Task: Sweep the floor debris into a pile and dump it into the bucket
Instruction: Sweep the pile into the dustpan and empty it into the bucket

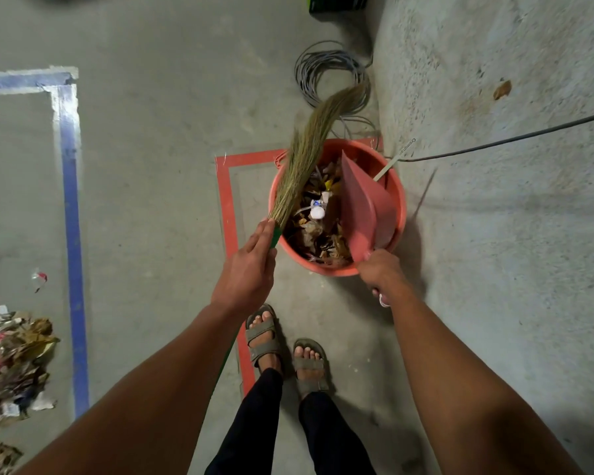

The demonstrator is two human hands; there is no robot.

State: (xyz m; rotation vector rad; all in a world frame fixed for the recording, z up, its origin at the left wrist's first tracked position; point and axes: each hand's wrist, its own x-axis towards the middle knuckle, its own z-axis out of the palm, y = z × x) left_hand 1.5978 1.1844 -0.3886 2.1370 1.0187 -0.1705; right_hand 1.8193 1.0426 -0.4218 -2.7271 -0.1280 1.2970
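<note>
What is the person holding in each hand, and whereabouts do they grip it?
The left hand holds the broom by its green handle; the right hand grips the red dustpan by its handle, over the bucket.

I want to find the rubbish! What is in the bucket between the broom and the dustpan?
In the head view, dry leaves and paper scraps fill the bucket between broom and dustpan.
</note>
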